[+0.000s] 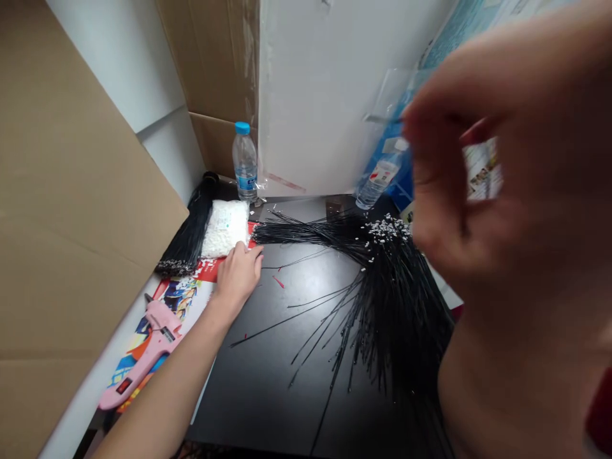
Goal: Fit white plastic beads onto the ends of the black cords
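A loose sheaf of thin black plastic strands (396, 306) lies on the black tabletop (258, 395), running from its gathered tips just beside the left hand (238, 275) rightward, then fanning downward under the right hand (478, 172). The left hand is the nearer, resting open with fingers slightly spread against a clear bag of small white pieces (224, 228). The right hand hangs above, blurred and close to the camera, fingers curled toward the thumb; whether they pinch anything, I cannot tell. White flecks (386, 231) cling near the sheaf's bend, and its lower end disappears behind the right forearm (507, 376)
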Demonstrator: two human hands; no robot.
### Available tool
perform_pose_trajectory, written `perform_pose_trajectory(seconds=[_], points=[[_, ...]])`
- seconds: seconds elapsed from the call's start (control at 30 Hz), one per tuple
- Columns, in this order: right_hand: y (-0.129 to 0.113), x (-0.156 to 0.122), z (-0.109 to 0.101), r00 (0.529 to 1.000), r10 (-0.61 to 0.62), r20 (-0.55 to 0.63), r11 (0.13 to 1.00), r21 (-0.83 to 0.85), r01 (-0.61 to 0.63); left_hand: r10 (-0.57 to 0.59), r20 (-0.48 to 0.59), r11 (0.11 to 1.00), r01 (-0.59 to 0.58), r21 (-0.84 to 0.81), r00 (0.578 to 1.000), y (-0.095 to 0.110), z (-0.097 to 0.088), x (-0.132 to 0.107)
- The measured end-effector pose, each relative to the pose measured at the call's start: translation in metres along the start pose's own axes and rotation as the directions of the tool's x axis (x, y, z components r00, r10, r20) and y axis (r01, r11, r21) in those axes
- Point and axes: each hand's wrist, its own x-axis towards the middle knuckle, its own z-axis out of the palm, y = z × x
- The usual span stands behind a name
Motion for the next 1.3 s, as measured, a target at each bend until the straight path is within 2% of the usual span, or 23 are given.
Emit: perform_pose_trajectory(seconds=[0.03, 0.1, 0.13, 0.2, 0.27, 0.33, 0.4, 0.5, 0.57, 0.63, 0.67, 0.77, 0.87, 0.93, 1.03, 1.3], points=[[0.003, -0.009, 0.005, 0.987, -0.103, 0.120, 0.991, -0.072, 0.112, 0.001, 0.005, 1.000, -0.001, 0.005, 1.000, 0.000, 0.000, 0.000], [0.012, -0.035, 0.022, 0.859, -0.290, 0.421, 0.928, -0.096, 0.361, 0.003, 0.001, 1.000, -0.003, 0.005, 1.000, 0.000, -0.002, 0.000], [0.017, -0.053, 0.034, 0.811, -0.318, 0.492, 0.910, -0.080, 0.406, -0.002, -0.007, 1.000, 0.002, 0.010, 1.000, 0.000, -0.003, -0.001], [0.027, -0.093, 0.058, 0.712, -0.296, 0.637, 0.916, -0.024, 0.401, 0.004, -0.011, 1.000, -0.004, 0.019, 1.000, 0.001, -0.007, -0.002], [0.034, -0.131, 0.080, 0.604, -0.233, 0.762, 0.942, 0.021, 0.336, 0.012, -0.010, 1.000, -0.012, 0.026, 1.000, 0.002, -0.009, -0.003], [0.038, -0.159, 0.095, 0.547, -0.141, 0.825, 0.980, 0.039, 0.193, 0.015, -0.011, 1.000, -0.015, 0.025, 1.000, 0.003, -0.011, -0.004], [0.040, -0.176, 0.102, 0.539, -0.032, 0.842, 0.998, 0.053, -0.023, 0.015, -0.019, 1.000, -0.014, 0.016, 1.000, 0.003, -0.012, -0.005], [0.044, -0.190, 0.106, 0.554, 0.117, 0.824, 0.944, 0.081, -0.320, 0.007, -0.058, 0.999, -0.010, -0.045, 0.998, 0.001, -0.012, -0.004], [0.047, -0.196, 0.108, 0.574, 0.190, 0.796, 0.889, 0.108, -0.445, 0.027, -0.112, 0.982, -0.047, -0.181, 0.993, 0.000, -0.012, -0.004], [0.050, -0.201, 0.111, 0.594, 0.241, 0.767, 0.837, 0.145, -0.527, 0.054, -0.144, 0.907, -0.109, -0.407, 0.988, 0.000, -0.011, -0.004], [0.051, -0.202, 0.112, 0.604, 0.261, 0.753, 0.811, 0.168, -0.560, 0.069, -0.127, 0.836, -0.127, -0.534, 0.990, 0.001, -0.011, -0.004], [0.053, -0.205, 0.116, 0.606, 0.309, 0.733, 0.735, 0.221, -0.641, 0.038, -0.018, 0.523, -0.036, -0.852, 0.999, 0.005, -0.009, -0.006], [0.054, -0.205, 0.117, 0.586, 0.347, 0.732, 0.680, 0.233, -0.695, 0.027, 0.125, 0.278, 0.113, -0.954, 0.992, 0.009, -0.006, -0.007], [0.055, -0.205, 0.118, 0.575, 0.356, 0.737, 0.664, 0.233, -0.710, 0.031, 0.219, 0.160, 0.211, -0.964, 0.975, 0.010, -0.005, -0.009], [0.055, -0.204, 0.117, 0.572, 0.360, 0.737, 0.645, 0.246, -0.723, 0.071, 0.293, 0.063, 0.289, -0.955, 0.954, 0.013, -0.003, -0.011], [0.055, -0.202, 0.115, 0.549, 0.396, 0.736, 0.564, 0.276, -0.778, 0.115, 0.379, -0.024, 0.384, -0.923, 0.918, 0.015, 0.004, -0.011]])
